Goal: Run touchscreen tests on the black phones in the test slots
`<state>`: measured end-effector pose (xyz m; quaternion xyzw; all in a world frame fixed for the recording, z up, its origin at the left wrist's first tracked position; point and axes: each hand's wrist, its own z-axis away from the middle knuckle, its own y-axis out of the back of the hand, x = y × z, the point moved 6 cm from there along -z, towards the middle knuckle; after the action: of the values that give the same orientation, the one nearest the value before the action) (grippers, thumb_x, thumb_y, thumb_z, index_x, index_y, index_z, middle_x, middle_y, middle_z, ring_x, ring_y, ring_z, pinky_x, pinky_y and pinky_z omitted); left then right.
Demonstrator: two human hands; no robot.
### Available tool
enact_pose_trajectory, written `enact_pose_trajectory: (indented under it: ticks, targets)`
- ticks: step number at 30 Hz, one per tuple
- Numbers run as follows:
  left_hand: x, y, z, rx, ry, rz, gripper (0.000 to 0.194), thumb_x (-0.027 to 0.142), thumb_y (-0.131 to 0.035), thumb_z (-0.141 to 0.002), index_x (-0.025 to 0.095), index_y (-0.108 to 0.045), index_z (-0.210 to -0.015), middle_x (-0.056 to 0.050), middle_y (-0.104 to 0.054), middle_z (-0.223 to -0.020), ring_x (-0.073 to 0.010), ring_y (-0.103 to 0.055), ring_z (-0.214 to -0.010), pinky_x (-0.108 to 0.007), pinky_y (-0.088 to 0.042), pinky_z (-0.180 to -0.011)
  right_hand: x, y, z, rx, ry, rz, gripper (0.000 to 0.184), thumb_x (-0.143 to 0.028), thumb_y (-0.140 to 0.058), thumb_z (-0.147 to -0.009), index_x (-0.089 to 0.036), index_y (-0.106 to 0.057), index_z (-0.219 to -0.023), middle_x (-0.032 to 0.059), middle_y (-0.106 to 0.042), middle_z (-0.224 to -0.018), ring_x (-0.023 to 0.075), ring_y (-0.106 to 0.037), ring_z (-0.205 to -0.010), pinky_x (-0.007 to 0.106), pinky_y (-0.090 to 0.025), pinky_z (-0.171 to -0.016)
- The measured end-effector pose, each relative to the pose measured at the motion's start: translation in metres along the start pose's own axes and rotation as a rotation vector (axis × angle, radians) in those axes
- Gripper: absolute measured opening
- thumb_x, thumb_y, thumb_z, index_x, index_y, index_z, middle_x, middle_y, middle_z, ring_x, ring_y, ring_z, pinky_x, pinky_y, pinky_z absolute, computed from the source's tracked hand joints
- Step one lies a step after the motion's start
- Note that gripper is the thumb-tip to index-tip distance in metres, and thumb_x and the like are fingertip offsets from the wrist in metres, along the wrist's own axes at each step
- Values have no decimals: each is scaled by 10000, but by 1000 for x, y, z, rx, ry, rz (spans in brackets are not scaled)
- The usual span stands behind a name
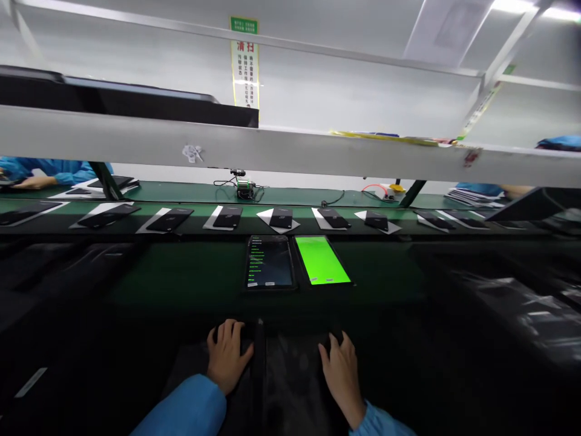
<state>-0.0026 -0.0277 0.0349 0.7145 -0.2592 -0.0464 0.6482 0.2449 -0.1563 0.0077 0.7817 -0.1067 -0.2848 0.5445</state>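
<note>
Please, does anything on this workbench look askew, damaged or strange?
Nothing looks clearly damaged. The right tablet stands out: it glows almost wholly green, while the left tablet shows text on black. Behind them, black devices lie askew on white sheets.

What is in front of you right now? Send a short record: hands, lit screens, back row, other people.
Left hand: on a dark flat panel, outline dim; hand
Right hand: at the right side of a second dark panel; grip unclear
Left tablet: dark screen, lines of text
Right tablet: plain green screen
Back row: black tablets with white sheets
Other people: blue sleeve, far left
</note>
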Motion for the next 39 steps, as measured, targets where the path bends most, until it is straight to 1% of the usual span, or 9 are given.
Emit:
enact_pose_trajectory:
  ticks: [4,10,19,27,30,33,35,37,39]
  targets:
    - [1,7,-3,30,43,47,270,258,-533,-744,194,-561,-1005,-72,-543,-1077,-243,-501,-1051,-478,-301,-970,1,0,1,17,-13,-74,528,-439,-323,-903,-84,-626,-1148,221,-490,-1272,344,-508,-1174,459,-461,-927]
    - [2,15,-10,50,48,71,232,312,-579,-691,211,-574,-900,-49,-528,-999,-239,-501,-992,-476,-294,-919,14,3,0,42,-53,-170,539,-528,-367,-871,-135,-665,-1089,185,-523,-1222,334,-550,-1121,463,-478,-910]
    - [5,17,-11,95,30,35,204,269,-540,-679,196,-539,-870,-52,-512,-965,-255,-486,-979,-487,-302,-883,19,1,-4,46,-76,-268,584,-605,-403,-837,-138,-692,-1037,176,-517,-1216,321,-544,-1131,431,-469,-938]
    - [0,5,-5,128,-27,32,229,281,-543,-765,169,-565,-963,-93,-545,-1034,-281,-517,-998,-514,-363,-901,13,6,0,45,-105,-296,705,-676,-339,-828,-112,-683,-1074,187,-501,-1273,329,-495,-1197,448,-425,-999]
    - [-7,8,-4,130,-93,65,281,350,-523,-819,170,-582,-1026,-102,-549,-1080,-266,-535,-1020,-457,-439,-872,12,8,1,26,-115,-311,683,-650,-324,-848,-116,-679,-1083,182,-492,-1295,328,-484,-1212,455,-423,-1003]
    - [-30,28,-2,162,-166,98,409,441,-453,-862,166,-555,-1147,-117,-517,-1199,-251,-508,-1110,-399,-466,-908,11,9,0,5,-119,-323,659,-635,-349,-845,-118,-672,-1096,182,-481,-1306,337,-467,-1227,471,-410,-1014]
    - [-59,46,6,216,-164,99,486,486,-435,-856,152,-529,-1197,-137,-476,-1265,-277,-474,-1166,-432,-431,-980,11,9,-1,-13,-119,-331,641,-627,-382,-833,-119,-665,-1105,180,-478,-1305,335,-459,-1234,469,-396,-1029]
    - [-99,57,20,281,-80,74,570,548,-445,-821,136,-520,-1208,-163,-460,-1261,-332,-480,-1152,-509,-416,-988,11,10,-1,-37,-118,-341,626,-616,-416,-820,-123,-647,-1131,174,-472,-1310,327,-455,-1240,454,-394,-1036]
    - [-141,53,40,274,86,51,664,623,-427,-773,135,-503,-1218,-181,-458,-1225,-400,-497,-1110,-589,-446,-917,12,10,-1,-60,-115,-350,628,-607,-450,-806,-134,-605,-1190,165,-462,-1321,317,-450,-1249,441,-396,-1038]
